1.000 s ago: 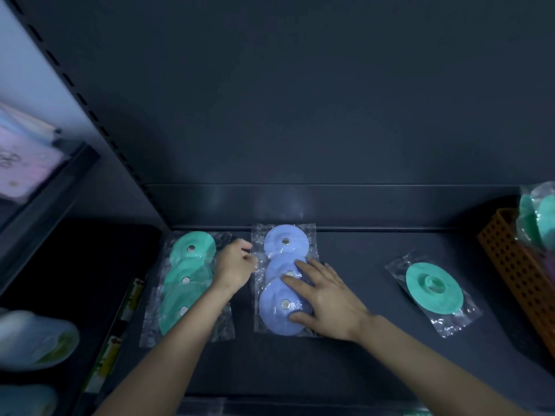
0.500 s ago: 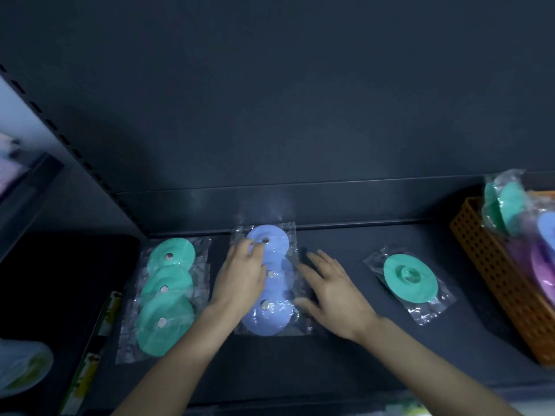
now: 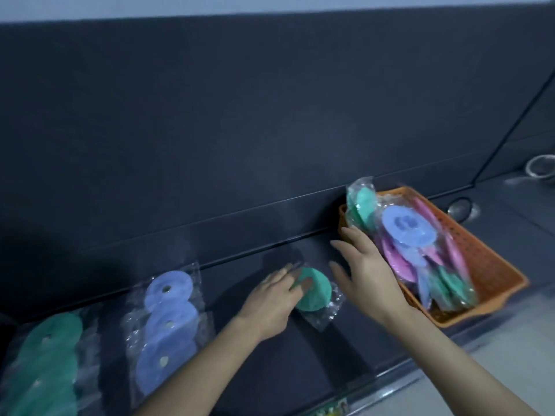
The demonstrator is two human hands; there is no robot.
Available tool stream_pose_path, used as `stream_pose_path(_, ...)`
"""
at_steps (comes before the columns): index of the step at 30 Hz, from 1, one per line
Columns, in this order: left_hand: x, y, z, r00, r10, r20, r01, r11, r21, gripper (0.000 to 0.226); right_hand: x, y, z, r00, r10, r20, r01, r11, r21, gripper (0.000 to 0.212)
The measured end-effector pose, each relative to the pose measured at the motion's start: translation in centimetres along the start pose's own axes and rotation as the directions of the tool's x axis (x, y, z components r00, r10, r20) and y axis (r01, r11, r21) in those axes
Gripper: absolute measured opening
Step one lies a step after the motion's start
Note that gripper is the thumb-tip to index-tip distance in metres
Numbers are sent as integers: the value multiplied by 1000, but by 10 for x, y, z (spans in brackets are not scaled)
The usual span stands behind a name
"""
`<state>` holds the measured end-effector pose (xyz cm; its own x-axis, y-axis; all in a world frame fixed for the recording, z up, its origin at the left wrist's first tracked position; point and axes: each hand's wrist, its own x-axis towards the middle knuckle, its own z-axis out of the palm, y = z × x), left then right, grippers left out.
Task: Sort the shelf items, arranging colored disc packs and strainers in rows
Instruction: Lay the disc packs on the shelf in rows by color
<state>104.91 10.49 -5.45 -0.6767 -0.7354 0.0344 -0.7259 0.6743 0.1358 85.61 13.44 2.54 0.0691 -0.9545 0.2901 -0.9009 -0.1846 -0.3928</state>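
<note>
hovering right hand (image 3: 368, 274) near basket (image 3: 492, 265) edge

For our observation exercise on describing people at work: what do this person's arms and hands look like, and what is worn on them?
The left forearm and right forearm are bare to the frame edge; no sleeves show. The left hand and right hand wear no gloves. No watch, bracelet or ring shows, though blur could hide a thin one.

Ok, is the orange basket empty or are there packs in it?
Not empty: bagged green, blue and pink disc packs are heaped in the orange basket, whose right part shows bare floor.
</note>
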Motion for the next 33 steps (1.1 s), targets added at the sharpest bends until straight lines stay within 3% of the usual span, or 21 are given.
stream_pose_path(3,25,9,8,996,27,88,-32,998,58,78,0,21,-20,994,-17,-110,15,1000,-19,39)
stream_pose_path(7,39,14,15,991,-22,132,18,999,36,71,6,54,-39,987,23,-161,-37,996,-85,42)
stream_pose_path(10,41,17,15,988,-86,132,87,996,-3,71,20,82,-47,983,184,-19,-185,971,-149,65)
stream_pose_path(13,40,21,14,982,-164,96,164,986,0,70,26,101,-47,926,353,134,-353,935,-22,83)
stream_pose_path(17,35,23,13,955,-296,34,295,955,27,64,32,112,-51,941,288,175,-299,953,40,83)
stream_pose_path(21,29,22,12,927,-373,21,372,927,42,62,42,121,-62,951,251,181,-265,962,58,67)
stream_pose_path(27,19,24,12,897,-442,-26,442,897,25,56,41,134,-75,973,223,-58,-221,974,39,9)
stream_pose_path(31,11,27,7,882,-450,-137,448,893,-47,38,35,119,-77,928,242,-283,-184,959,217,33)
stream_pose_path(33,7,27,3,874,-452,-181,436,892,-123,30,33,104,-79,914,225,-337,-119,944,309,32)
